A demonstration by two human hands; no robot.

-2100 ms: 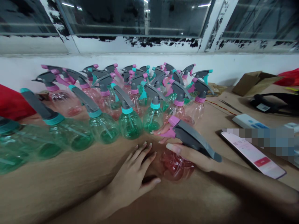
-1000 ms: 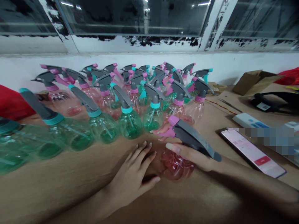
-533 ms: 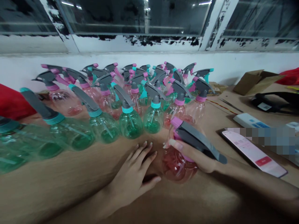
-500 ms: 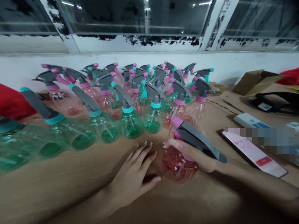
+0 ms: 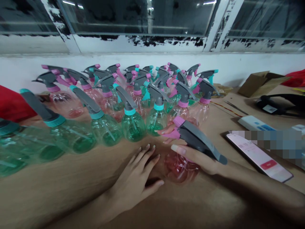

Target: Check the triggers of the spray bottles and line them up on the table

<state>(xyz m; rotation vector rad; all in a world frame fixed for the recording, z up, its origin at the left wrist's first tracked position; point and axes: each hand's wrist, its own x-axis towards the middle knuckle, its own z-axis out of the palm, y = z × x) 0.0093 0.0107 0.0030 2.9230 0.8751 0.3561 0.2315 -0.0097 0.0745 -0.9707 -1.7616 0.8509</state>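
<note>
My right hand (image 5: 197, 157) is wrapped round the neck of a pink spray bottle (image 5: 179, 168), thumb on the near side and some fingers at its pink trigger. The bottle has a grey sprayer head and a round, clear pink body. Its nozzle points away and to the left. Just left of it, my left hand (image 5: 139, 173) lies flat on the table (image 5: 78, 190) with fingers spread, holding nothing. Beyond my hands stands a row of green spray bottles, the nearest being one green spray bottle (image 5: 133, 127) with a turquoise collar and another green spray bottle (image 5: 156, 122).
Several more pink and green spray bottles (image 5: 108, 101) crowd toward the wall (image 5: 238, 66). On the right lie a phone (image 5: 257, 156), a white power strip (image 5: 254, 124), tweezers (image 5: 235, 108), a black strapped device (image 5: 281, 105) and an open cardboard box (image 5: 259, 84). Red cloth (image 5: 14, 105) lies left.
Half a second ago the trigger was pressed in and my right fingers were curled close; now the trigger stands out and the fingers are extended. The bottle shifted slightly left. My left hand stays put.
</note>
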